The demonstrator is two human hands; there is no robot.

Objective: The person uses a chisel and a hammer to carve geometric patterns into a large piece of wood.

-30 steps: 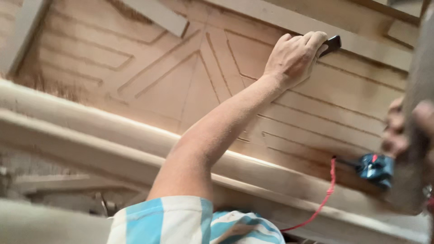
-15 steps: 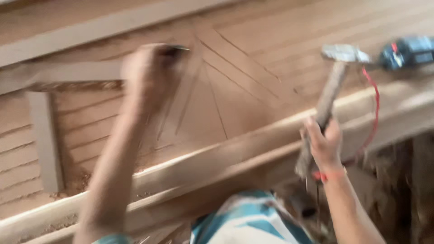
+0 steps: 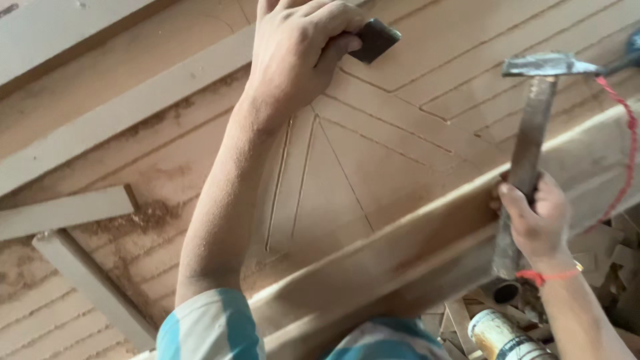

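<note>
Gripping a dark chisel [image 3: 375,39] in my left hand [image 3: 300,50], I have it set down on the carved panel [image 3: 373,167], my fingers [image 3: 320,20] clenched around its upper end so only the flat blade shows past my thumb. A second ago this hand sat further along the panel with the same tool; since then my view has swung and the hand has settled near the top of the triangle of grooves, where the slanted lines meet.

My right hand [image 3: 533,220] is closed on the handle of a hammer [image 3: 533,127], its steel head up and level with the chisel, well apart from it. Half a second back the hammer was already raised; now it stands closer to the blade, so I judge a strike on the chisel is being lined up.

For room: a thick wooden rail [image 3: 413,253] crosses in front of me, and my right fingers rest against its top edge, so the hammer has to swing above it. A red cord [image 3: 623,153] hangs just beside the hammer head and could catch. Loose battens [image 3: 67,210] lie at left, clear of both hands. Below right, a can [image 3: 500,333] and offcuts sit under the rail.
</note>
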